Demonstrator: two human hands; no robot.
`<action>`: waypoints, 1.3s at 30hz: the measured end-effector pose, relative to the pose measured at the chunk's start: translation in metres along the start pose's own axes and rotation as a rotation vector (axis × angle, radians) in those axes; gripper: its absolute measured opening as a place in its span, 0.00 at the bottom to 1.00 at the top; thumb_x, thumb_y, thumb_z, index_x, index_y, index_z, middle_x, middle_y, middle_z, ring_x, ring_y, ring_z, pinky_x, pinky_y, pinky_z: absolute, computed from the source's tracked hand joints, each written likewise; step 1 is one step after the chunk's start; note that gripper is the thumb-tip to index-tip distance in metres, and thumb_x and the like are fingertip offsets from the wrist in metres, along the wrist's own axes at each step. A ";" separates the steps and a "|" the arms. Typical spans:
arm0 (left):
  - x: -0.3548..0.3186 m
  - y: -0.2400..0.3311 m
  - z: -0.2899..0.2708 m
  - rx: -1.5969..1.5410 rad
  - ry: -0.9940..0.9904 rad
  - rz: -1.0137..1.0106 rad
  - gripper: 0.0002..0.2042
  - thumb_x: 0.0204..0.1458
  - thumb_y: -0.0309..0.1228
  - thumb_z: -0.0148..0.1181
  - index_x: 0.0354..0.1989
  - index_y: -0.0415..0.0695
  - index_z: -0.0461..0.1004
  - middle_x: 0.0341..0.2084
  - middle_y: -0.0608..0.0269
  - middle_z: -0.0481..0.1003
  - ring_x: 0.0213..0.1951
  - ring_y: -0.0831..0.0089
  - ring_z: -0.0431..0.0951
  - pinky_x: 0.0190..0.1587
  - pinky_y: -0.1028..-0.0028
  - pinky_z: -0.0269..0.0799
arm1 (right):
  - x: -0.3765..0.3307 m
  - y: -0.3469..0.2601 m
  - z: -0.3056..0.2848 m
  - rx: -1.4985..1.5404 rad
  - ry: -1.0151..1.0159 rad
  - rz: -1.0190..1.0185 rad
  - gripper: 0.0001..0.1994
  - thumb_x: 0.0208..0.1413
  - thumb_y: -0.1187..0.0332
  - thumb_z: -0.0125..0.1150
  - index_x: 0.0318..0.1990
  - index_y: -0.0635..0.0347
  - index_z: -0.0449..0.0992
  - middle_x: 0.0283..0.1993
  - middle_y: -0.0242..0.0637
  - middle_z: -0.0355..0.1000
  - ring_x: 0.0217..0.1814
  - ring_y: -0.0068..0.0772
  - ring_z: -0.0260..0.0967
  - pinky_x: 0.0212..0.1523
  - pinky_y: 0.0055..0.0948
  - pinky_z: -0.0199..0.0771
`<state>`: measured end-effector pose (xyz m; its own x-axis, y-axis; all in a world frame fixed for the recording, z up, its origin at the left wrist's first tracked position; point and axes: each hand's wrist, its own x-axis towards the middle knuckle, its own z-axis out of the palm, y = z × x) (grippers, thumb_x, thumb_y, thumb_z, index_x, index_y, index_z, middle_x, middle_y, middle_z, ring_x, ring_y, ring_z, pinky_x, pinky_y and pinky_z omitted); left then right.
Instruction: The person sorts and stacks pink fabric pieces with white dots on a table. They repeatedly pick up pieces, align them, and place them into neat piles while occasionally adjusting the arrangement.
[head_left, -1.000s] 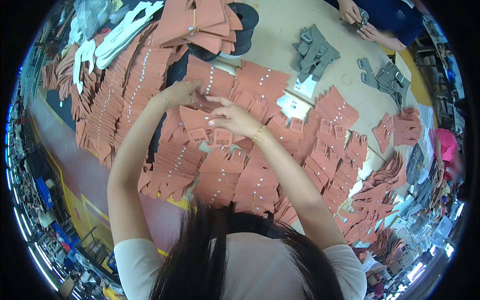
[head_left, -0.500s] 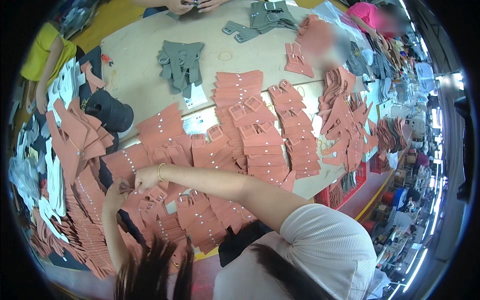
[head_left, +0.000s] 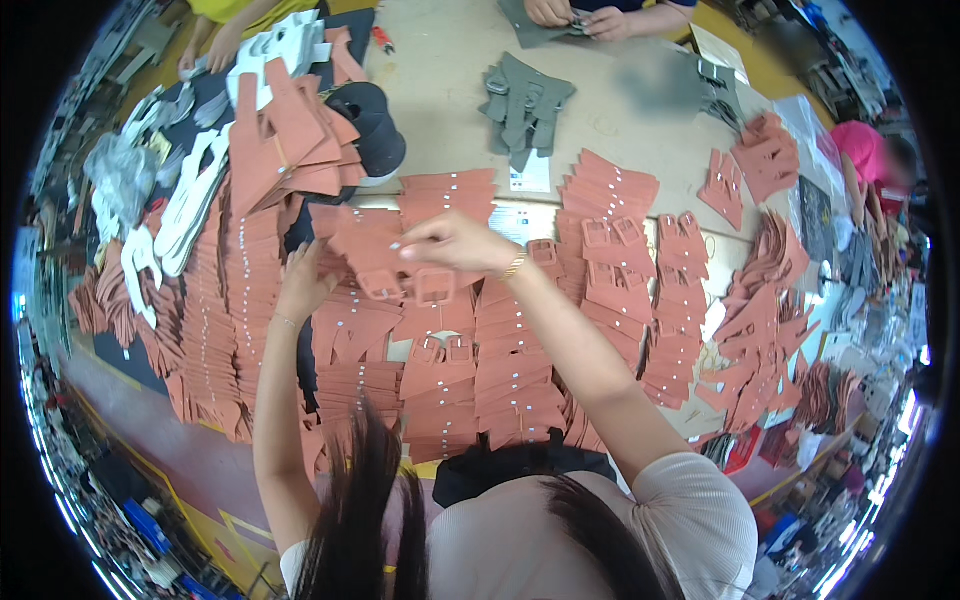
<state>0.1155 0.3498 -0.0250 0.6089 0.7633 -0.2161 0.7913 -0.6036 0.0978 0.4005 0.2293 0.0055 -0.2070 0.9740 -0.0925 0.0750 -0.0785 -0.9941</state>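
Terracotta cut pieces with small white marks lie in overlapping rows across the table. Under my right hand (head_left: 455, 242) is a terracotta buckled piece (head_left: 362, 240), blurred, with two square covered buckles (head_left: 435, 287) along its lower edge. The thumb and fingers of that hand are pinched at the piece's right side. My left hand (head_left: 305, 285) is at the piece's left, beside a long stack of terracotta pieces (head_left: 245, 300); its fingers are stretched and apart. Whether its fingertips touch the piece I cannot tell.
A black cylindrical container (head_left: 375, 130) stands behind loose terracotta pieces (head_left: 285, 140). White pieces (head_left: 195, 205) lie at the left. Grey-green buckled pieces (head_left: 525, 105) are farther back. Across the table, a co-worker's hands (head_left: 580, 18) handle a grey-green piece; another person in yellow is at far left.
My view has swung left. My hands were close together over the terracotta pieces; now they are apart, the right one over a blurred buckled piece, the left with its fingers spread.
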 end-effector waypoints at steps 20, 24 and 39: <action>-0.044 0.218 -0.056 -2.066 -0.625 -0.296 0.29 0.59 0.55 0.42 0.62 0.48 0.57 0.56 0.53 0.66 0.55 0.53 0.69 0.52 0.53 0.70 | -0.185 -0.055 -0.043 0.329 0.457 0.302 0.09 0.54 0.67 0.64 0.37 0.63 0.74 0.29 0.23 0.69 0.28 0.11 0.61 0.28 0.16 0.62; -0.046 0.238 -0.043 -2.221 -0.570 -0.033 0.30 0.57 0.55 0.47 0.64 0.54 0.53 0.60 0.53 0.58 0.60 0.51 0.62 0.55 0.49 0.65 | -0.242 -0.051 -0.073 0.428 0.533 0.140 0.06 0.56 0.70 0.62 0.37 0.58 0.72 0.33 0.22 0.69 0.32 0.09 0.60 0.30 0.15 0.61; -0.084 0.152 0.010 -1.777 -0.322 -0.579 0.25 0.58 0.50 0.50 0.58 0.48 0.60 0.49 0.54 0.68 0.48 0.59 0.71 0.49 0.63 0.69 | -0.312 0.180 -0.367 1.141 1.560 -0.852 0.16 0.61 0.78 0.45 0.54 0.46 0.63 0.53 0.34 0.68 0.56 0.39 0.67 0.54 0.50 0.71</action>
<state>0.1845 0.1918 -0.0017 0.4178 0.5642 -0.7121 0.1264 0.7401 0.6606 0.8369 -0.0106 -0.1237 0.9740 0.1137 -0.1958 -0.1848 0.8986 -0.3979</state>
